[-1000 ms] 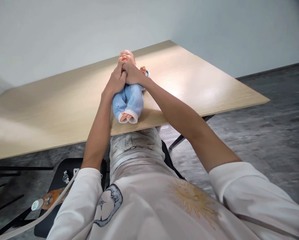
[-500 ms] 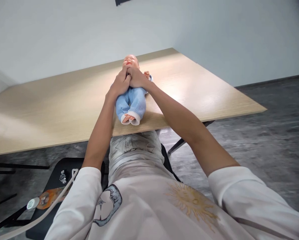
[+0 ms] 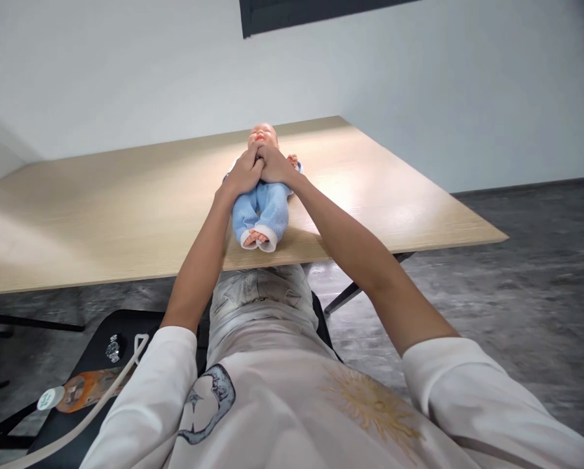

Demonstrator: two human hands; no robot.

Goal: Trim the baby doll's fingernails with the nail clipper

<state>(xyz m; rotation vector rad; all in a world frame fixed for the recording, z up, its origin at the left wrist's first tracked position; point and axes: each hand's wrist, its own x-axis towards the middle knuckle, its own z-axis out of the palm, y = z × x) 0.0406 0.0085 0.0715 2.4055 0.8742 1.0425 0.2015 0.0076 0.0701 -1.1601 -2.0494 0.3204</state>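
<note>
Now, on the pale wooden table, a baby doll in blue fleecy trousers is laid face up, just towards eleven o'clock from the middle of the view; its head is pointed to twelve, and its bare feet are brought to six, near the table's close edge; its torso is largely covered by two hands set together, the left hand at the nine o'clock side, the right hand at three, both touching it; one small doll hand is left showing between two and three.

The step in hand is judged to be one of steady contact, with the chest covered by both palms; the fingers are bunched close rather than spread wide, yet whether the doll is gripped or merely pressed cannot be told, the fingertips being hidden; for any next move, even pressure and a torso kept square would seem to be called for.

Out towards half past seven, a black chair is occupied by a wristwatch and, farther out, an amber bottle; a pale cord is draped past them.
</note>
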